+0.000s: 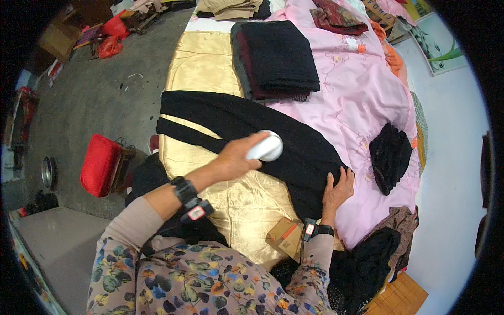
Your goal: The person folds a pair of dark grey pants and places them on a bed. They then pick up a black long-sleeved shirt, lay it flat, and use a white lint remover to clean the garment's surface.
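Note:
Black trousers (291, 141) lie spread across the bed, their two legs pointing left over a shiny gold cloth (236, 201). My left hand (234, 157) is closed around a white rounded handheld device (266, 147), which is over the middle of the trousers; its underside is hidden. At the right end of the trousers, my right hand (338, 187) rests on the black fabric near its edge, fingers slightly apart. Beyond the trousers sits a stack of folded dark clothes (285, 57).
A pink embroidered sheet (346, 90) covers the bed's right part, with a crumpled black garment (390, 157) on it. A small cardboard box (284, 235) lies near my right wrist. Dark clothes (368, 264) are heaped at lower right. A red-topped stool (101, 165) stands on the floor at left.

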{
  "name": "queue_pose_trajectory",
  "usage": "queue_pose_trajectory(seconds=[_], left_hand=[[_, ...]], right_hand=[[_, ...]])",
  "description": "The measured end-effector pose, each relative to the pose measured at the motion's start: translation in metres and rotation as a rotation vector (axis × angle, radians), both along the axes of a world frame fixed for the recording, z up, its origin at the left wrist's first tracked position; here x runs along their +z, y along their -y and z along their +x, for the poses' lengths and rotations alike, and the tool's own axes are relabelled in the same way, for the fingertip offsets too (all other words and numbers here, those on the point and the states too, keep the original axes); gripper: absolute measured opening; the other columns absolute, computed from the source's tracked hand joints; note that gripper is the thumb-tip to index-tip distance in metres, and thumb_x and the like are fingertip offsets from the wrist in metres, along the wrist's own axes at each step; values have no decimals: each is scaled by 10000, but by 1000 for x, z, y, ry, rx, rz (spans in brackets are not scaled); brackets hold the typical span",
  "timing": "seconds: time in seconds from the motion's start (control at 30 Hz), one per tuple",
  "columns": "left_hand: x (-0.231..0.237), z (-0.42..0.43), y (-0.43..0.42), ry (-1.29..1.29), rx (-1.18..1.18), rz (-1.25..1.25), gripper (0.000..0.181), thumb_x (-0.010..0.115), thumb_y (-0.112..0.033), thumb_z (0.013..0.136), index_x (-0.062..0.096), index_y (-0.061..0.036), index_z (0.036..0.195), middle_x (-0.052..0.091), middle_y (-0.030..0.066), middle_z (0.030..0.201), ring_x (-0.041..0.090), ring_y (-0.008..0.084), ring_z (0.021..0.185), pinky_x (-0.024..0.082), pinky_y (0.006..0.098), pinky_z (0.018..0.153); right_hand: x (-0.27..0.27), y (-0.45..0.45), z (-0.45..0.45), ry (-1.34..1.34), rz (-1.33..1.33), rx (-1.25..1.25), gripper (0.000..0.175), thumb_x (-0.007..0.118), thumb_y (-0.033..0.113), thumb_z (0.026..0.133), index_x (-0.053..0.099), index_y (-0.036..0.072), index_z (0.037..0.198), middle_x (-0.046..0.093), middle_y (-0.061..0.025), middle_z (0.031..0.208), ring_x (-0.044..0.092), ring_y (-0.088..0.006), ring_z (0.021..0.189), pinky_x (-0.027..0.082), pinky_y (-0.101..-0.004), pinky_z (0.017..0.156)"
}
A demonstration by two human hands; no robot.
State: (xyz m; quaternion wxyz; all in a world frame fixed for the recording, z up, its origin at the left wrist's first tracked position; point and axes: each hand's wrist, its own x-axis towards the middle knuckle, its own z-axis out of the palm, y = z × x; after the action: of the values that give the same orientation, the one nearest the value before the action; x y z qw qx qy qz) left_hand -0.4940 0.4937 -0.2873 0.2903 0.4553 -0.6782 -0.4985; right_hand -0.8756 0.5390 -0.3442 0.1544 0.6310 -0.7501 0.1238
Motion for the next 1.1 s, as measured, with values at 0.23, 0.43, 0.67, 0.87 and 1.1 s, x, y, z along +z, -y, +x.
queue_pose_trajectory(seconds=[0.23,0.43,0.67,0.87,1.1], left_hand=[[-31,-31,20,278,-4,-24,725,711,-45,830,440,-141,1496,619,205,1221,616,366,1123,490,423,1005],[-48,-22,49,227,320,-64,740,713,-32,825,429,-113,1503,580,229,1359,589,354,1238,450,392,1078],[-41,-131,29,176,-159,-29,732,699,-55,858,416,-200,1518,607,201,1088,628,356,1015,521,437,946],[-52,-54,68,285,237,-177,741,740,-58,801,468,-166,1481,635,229,1193,631,384,1096,503,421,975],[-58,-75,56,160,336,-132,740,735,-76,810,444,-124,1489,601,261,1307,615,390,1193,488,395,1013]], right_hand=[[-35,3,-13,215,74,42,562,662,366,927,535,114,1413,517,-158,1445,470,-351,1342,340,-499,1091],[-50,7,-7,134,71,23,548,624,375,943,525,116,1415,491,-151,1468,422,-359,1384,310,-519,1105],[-52,9,-6,140,62,11,545,644,341,925,533,107,1405,492,-146,1466,418,-364,1383,305,-523,1109],[-51,8,-6,172,48,5,540,652,340,920,543,107,1395,494,-142,1462,421,-355,1383,304,-519,1110],[-51,10,-4,149,52,-13,531,636,365,929,552,115,1390,502,-133,1456,427,-344,1378,306,-508,1110]])
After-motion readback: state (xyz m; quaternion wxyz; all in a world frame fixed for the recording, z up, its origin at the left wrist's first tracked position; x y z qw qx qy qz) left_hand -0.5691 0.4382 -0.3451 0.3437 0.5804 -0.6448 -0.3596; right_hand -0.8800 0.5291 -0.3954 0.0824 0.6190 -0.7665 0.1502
